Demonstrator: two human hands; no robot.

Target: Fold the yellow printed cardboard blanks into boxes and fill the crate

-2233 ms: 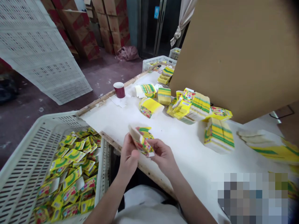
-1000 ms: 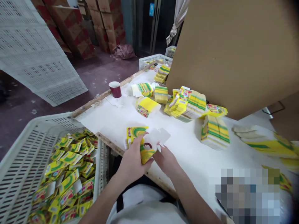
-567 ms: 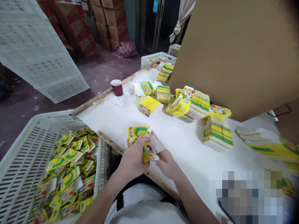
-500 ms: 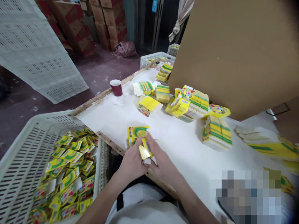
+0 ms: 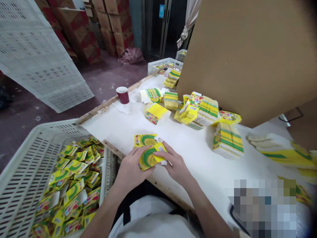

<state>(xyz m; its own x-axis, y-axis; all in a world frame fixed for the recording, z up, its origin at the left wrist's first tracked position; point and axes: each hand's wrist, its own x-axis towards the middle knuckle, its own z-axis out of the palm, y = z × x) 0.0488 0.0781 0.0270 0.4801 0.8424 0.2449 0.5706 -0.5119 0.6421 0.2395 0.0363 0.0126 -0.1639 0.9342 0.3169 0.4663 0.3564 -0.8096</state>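
Both hands hold one small yellow carton (image 5: 150, 158) with a green arc and a barcode, just over the near table edge. My left hand (image 5: 133, 167) wraps its left side. My right hand (image 5: 174, 162) grips its right end, where a white flap shows beneath the fingers. Just beyond the hands, another yellow carton piece (image 5: 145, 139) lies flat on the white table (image 5: 188, 148), partly covered by the held one. To the left stands a white plastic crate (image 5: 34, 142) with many small yellow cartons (image 5: 75, 167) heaped in it.
Bundled stacks of flat cartons (image 5: 229, 140) lie across the table. A dark red cup (image 5: 123, 95) stands near its left edge. A large cardboard sheet (image 5: 242, 59) rises at the right. Stacked white crates (image 5: 47, 62) lean at the left. A pixelated patch covers the lower right.
The held carton has turned so that its broad green-arc face shows upward. My right fingers have shifted to its right end. The view has moved slightly.
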